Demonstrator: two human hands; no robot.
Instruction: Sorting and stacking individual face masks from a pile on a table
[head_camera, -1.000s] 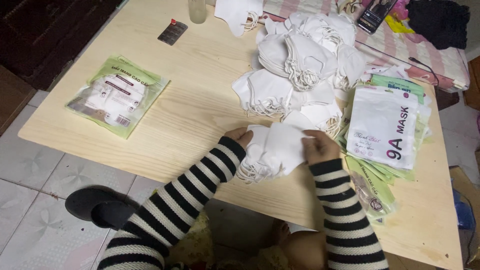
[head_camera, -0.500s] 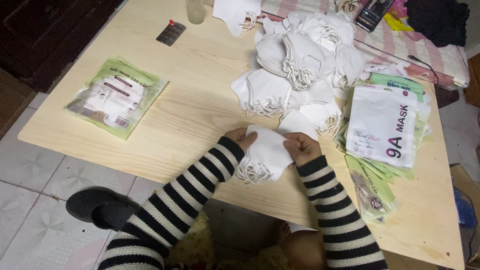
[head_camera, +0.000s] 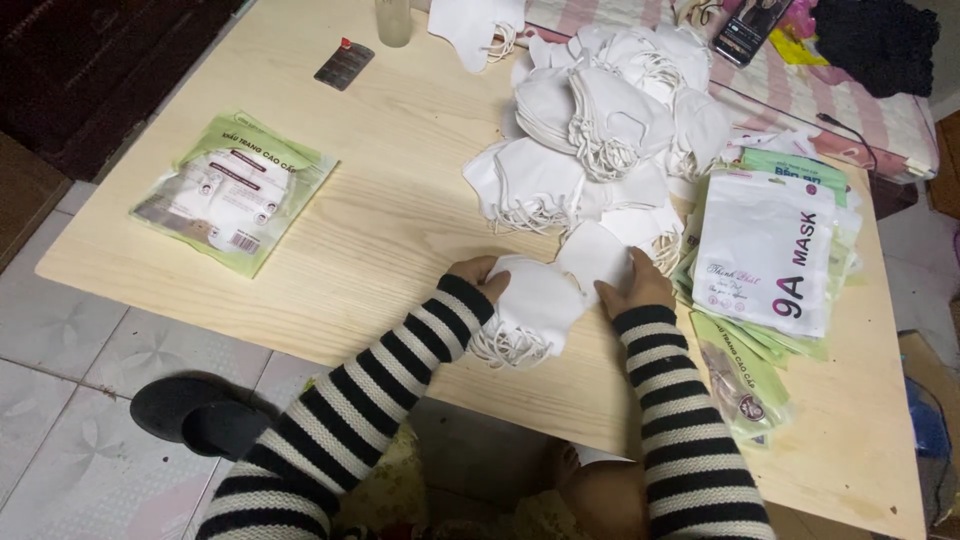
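While in both hands (head_camera: 480, 275), masks (head_camera: 530, 310) unbagged.

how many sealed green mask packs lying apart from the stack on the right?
1. The green pack lies alone on the table's left side. The rest are stacked at right beside the right hand; some there may be hidden.
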